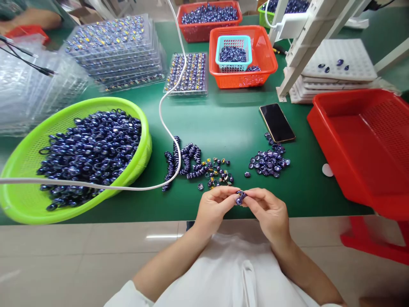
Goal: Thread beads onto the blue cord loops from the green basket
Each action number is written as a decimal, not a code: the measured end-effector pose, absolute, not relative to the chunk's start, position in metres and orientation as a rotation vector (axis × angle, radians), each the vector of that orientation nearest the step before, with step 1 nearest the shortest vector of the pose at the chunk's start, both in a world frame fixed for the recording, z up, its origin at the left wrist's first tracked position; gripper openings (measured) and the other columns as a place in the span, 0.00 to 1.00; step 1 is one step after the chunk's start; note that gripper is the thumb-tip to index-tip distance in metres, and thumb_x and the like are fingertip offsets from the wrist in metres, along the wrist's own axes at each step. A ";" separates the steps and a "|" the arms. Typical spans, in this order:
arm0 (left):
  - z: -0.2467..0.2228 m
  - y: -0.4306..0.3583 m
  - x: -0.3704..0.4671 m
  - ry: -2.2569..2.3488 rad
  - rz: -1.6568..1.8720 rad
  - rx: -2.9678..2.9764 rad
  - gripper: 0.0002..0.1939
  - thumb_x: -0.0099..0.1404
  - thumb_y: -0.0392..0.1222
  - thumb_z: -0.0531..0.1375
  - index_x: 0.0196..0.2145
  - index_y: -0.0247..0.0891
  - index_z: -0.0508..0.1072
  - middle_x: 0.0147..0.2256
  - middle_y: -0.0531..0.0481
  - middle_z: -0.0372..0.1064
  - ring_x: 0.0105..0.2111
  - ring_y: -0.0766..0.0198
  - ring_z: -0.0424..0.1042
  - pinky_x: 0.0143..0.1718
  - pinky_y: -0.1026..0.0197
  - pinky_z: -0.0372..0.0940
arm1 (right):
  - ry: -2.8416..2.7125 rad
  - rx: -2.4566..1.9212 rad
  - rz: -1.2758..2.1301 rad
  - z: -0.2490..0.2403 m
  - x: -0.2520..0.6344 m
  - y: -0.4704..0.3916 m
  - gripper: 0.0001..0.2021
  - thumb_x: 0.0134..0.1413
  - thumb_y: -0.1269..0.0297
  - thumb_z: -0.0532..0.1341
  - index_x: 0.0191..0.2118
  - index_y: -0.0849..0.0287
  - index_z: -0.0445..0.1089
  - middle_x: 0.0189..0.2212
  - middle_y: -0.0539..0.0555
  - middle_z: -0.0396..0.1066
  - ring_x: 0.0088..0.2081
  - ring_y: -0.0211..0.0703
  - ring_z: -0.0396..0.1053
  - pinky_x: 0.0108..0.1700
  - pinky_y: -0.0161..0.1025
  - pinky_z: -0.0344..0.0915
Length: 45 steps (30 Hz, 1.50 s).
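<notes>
Between the fingertips of both my hands is a small shiny dark-blue ring-like piece (pixel 240 197), just over the table's front edge. My left hand (pixel 213 207) pinches it from the left. From the right, my right hand (pixel 270 212) pinches it too; the fingers partly cover it. Beyond my left hand lie small loose pieces (pixel 220 172), some with yellow on them. Rows of dark-blue rings (pixel 188 160) stand packed together to their left. A heap of flat dark-blue pieces (pixel 268 162) lies beyond my right hand.
A green basket (pixel 147 145) full of dark-blue rings stands left; a white cable (pixel 161 115) crosses it. Stacked clear trays (pixel 153 55) and red baskets (pixel 268 72) are at the back. A phone (pixel 277 123) and a red bin (pixel 338 157) lie right. Another person's arm (pixel 38 20) shows far left.
</notes>
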<state>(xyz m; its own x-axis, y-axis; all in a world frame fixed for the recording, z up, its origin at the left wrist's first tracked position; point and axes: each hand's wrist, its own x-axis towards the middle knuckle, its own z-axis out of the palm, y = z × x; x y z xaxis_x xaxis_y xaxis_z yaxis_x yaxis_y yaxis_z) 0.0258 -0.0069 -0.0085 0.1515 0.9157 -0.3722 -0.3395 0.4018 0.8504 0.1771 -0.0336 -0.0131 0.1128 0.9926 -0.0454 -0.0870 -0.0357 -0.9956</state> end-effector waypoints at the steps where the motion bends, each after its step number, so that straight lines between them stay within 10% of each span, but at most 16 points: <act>1: -0.006 -0.007 0.026 1.077 1.013 0.711 0.08 0.54 0.41 0.71 0.32 0.37 0.82 0.31 0.48 0.81 0.31 0.62 0.79 0.37 0.60 0.75 | -1.040 -1.230 1.192 -0.012 0.176 -0.033 0.03 0.56 0.65 0.67 0.37 0.54 0.77 0.34 0.50 0.78 0.33 0.40 0.78 0.38 0.36 0.79; 34: -0.003 -0.016 0.017 0.993 1.165 1.614 0.09 0.66 0.30 0.58 0.42 0.40 0.74 0.34 0.47 0.76 0.36 0.60 0.72 0.40 0.58 0.67 | -0.939 -1.089 1.457 -0.015 0.168 -0.032 0.07 0.57 0.59 0.66 0.39 0.55 0.75 0.32 0.49 0.70 0.24 0.33 0.70 0.24 0.33 0.73; 45: 0.002 -0.004 0.014 1.023 1.080 1.714 0.10 0.65 0.34 0.62 0.44 0.39 0.77 0.39 0.43 0.78 0.40 0.59 0.75 0.41 0.58 0.69 | -1.386 -1.334 1.016 -0.014 0.187 -0.028 0.06 0.59 0.67 0.62 0.42 0.53 0.73 0.37 0.51 0.76 0.32 0.39 0.76 0.35 0.36 0.75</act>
<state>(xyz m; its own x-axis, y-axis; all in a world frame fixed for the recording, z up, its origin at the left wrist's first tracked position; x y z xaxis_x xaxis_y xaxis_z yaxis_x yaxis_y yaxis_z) 0.0140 -0.0043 0.0018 0.2942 0.9238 0.2451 0.1950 -0.3090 0.9308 0.1868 -0.0278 -0.0139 0.0210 0.9970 0.0748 0.2283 0.0681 -0.9712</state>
